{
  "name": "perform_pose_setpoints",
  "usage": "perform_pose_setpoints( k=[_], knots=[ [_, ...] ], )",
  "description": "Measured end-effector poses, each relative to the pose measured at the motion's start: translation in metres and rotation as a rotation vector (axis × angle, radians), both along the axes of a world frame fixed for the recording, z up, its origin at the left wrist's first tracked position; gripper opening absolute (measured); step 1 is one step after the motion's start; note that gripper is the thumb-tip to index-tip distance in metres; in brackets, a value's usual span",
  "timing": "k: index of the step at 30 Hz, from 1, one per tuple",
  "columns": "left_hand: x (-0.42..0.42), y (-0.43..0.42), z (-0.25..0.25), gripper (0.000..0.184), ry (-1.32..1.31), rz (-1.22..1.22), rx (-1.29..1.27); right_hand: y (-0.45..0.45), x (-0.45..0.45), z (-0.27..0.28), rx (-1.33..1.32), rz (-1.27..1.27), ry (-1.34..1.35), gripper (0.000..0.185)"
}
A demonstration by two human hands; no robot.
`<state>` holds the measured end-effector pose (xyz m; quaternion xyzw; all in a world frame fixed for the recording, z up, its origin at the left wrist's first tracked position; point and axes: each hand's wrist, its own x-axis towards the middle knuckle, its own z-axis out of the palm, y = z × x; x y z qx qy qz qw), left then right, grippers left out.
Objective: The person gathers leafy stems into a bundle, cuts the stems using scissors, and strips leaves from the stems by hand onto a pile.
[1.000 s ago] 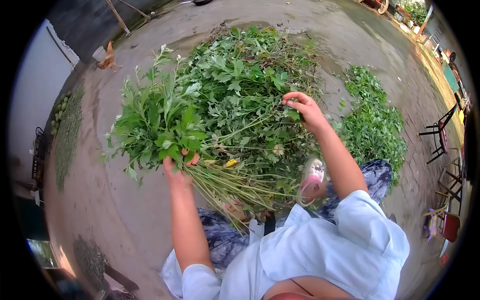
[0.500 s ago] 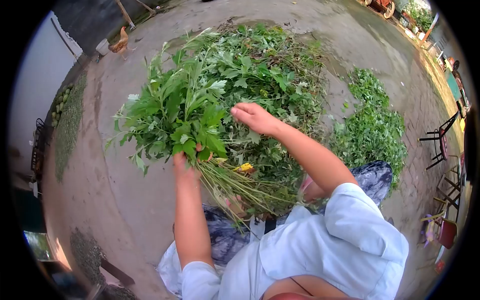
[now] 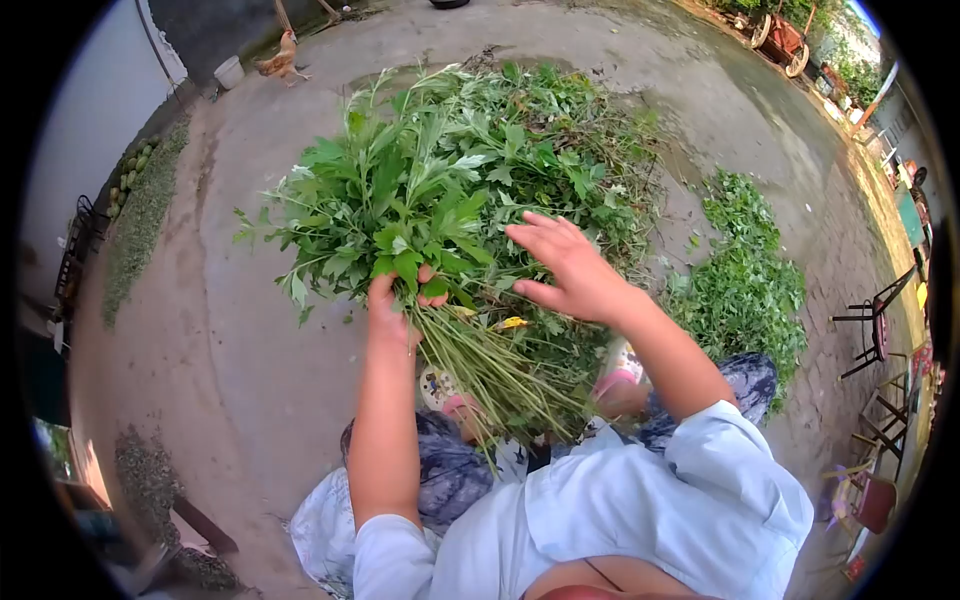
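Note:
My left hand (image 3: 398, 308) is wrapped round a bunch of leafy green stems (image 3: 390, 215). The leaves fan out up and to the left, while the bare stalks trail down to the right towards my lap. Just right of the bunch, my right hand (image 3: 568, 268) hovers with fingers spread and holds nothing. Below and beyond it lies a large heap of cut leafy plants (image 3: 590, 165) on the concrete. A small yellow bit (image 3: 512, 323) shows among the stalks.
To the right is a second pile of greens (image 3: 745, 280). Chairs (image 3: 875, 320) stand at the far right. A chicken (image 3: 282, 60) and a white bucket (image 3: 229, 73) are at the back left. Along the left wall lies a strip of drying plant matter (image 3: 150, 220).
My right hand has moved right and down, away from the bunch, and its fingers have spread. The left hand still grips the bunch, slightly further right in view. The chicken has changed position.

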<state>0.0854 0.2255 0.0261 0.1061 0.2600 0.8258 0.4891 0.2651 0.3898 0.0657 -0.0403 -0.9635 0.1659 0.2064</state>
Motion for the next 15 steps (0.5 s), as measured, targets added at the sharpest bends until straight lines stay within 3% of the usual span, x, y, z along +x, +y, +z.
perform_pose_setpoints(
  k=[1,2,3,6,8,9,11,15],
  knots=[
    [0.001,0.001,0.000,0.021,0.007,0.000,-0.002,-0.013,-0.014,-0.005,0.017,0.056,-0.013,0.056],
    [0.003,0.002,-0.001,0.021,0.037,-0.003,0.005,-0.020,-0.028,-0.015,-0.010,0.097,0.021,0.043],
    [0.003,0.001,-0.001,0.022,0.065,-0.006,0.012,-0.022,-0.042,-0.014,-0.086,0.160,-0.115,0.027],
    [-0.004,0.000,0.003,0.018,0.030,0.011,0.020,-0.026,-0.050,-0.011,-0.285,0.091,-0.335,0.017],
    [-0.008,0.000,0.009,0.016,-0.015,0.059,0.000,-0.020,-0.055,-0.019,-0.544,0.171,-0.018,0.014],
    [-0.010,0.001,0.012,0.018,-0.086,0.169,-0.104,-0.019,-0.057,-0.017,-0.533,0.172,-0.017,0.014],
    [-0.016,0.004,0.010,0.020,-0.160,0.278,-0.198,-0.018,-0.060,-0.014,-0.822,-0.154,0.228,0.014],
    [-0.024,0.004,-0.017,0.018,-0.076,0.205,-0.350,-0.023,-0.067,-0.007,-0.819,-0.182,0.194,0.013]
  ],
)
